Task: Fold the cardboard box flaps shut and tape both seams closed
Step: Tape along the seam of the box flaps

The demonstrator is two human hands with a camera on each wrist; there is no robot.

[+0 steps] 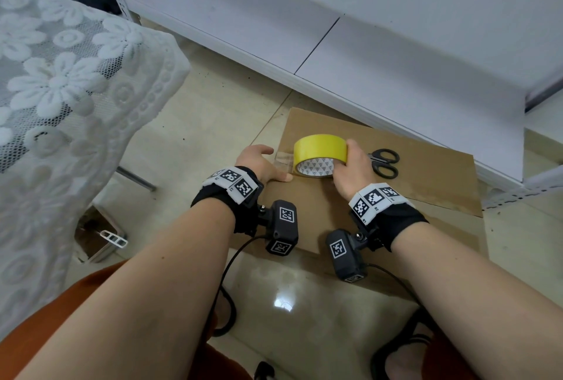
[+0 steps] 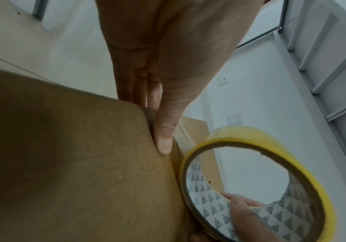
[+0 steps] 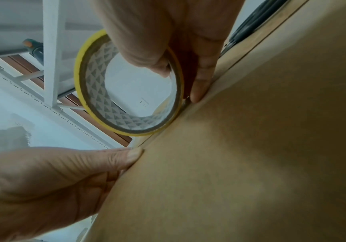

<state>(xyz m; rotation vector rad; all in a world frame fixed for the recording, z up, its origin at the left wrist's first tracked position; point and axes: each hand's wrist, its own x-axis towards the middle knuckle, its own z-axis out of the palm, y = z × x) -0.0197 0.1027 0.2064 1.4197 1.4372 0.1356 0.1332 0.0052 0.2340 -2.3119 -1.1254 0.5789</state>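
Note:
A flat brown cardboard box (image 1: 380, 196) lies on the tiled floor with its top flaps down. My right hand (image 1: 350, 172) grips a yellow tape roll (image 1: 320, 148) standing on edge on the box top near the left end of the seam. A short stretch of clear tape (image 1: 285, 160) runs from the roll to the box's left edge. My left hand (image 1: 262, 163) holds that end down, its thumb (image 2: 163, 139) flat on the box top and its straight fingers down the side. In the right wrist view the thumb (image 3: 126, 157) presses beside the roll (image 3: 80, 78).
Black scissors (image 1: 384, 163) lie on the box top just right of my right hand. A low white shelf (image 1: 365, 44) runs behind the box. A table with a lace cloth (image 1: 61, 90) stands at the left, a small metal bin (image 1: 97, 236) below it.

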